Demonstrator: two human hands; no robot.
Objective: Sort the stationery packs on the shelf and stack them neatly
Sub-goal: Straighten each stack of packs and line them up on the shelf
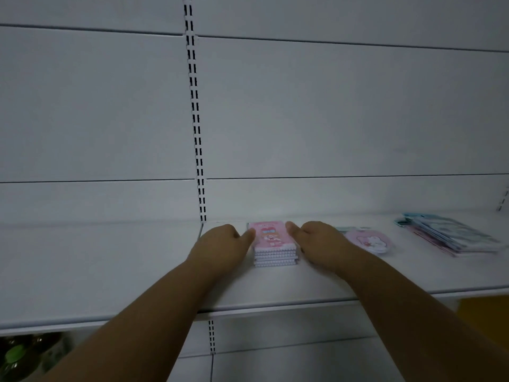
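A stack of several pink spiral notebooks [273,238] with a cartoon cover lies on the white shelf [110,271], near its back wall. My left hand [220,244] rests against the stack's left side, thumb touching the top cover's edge. My right hand [316,241] holds the stack's right side, thumb on the upper right corner. The fingers of both hands are hidden behind the knuckles. To the right lie a round pink pack [369,241] with a white bunny and a slanted pile of flat blue and pink packs [451,234].
The shelf's front edge [275,306] runs across below my forearms. A slotted upright [197,133] divides the white back panels. Green and dark items [16,354] sit on a lower level at the bottom left; something yellow [484,312] shows under the shelf at right.
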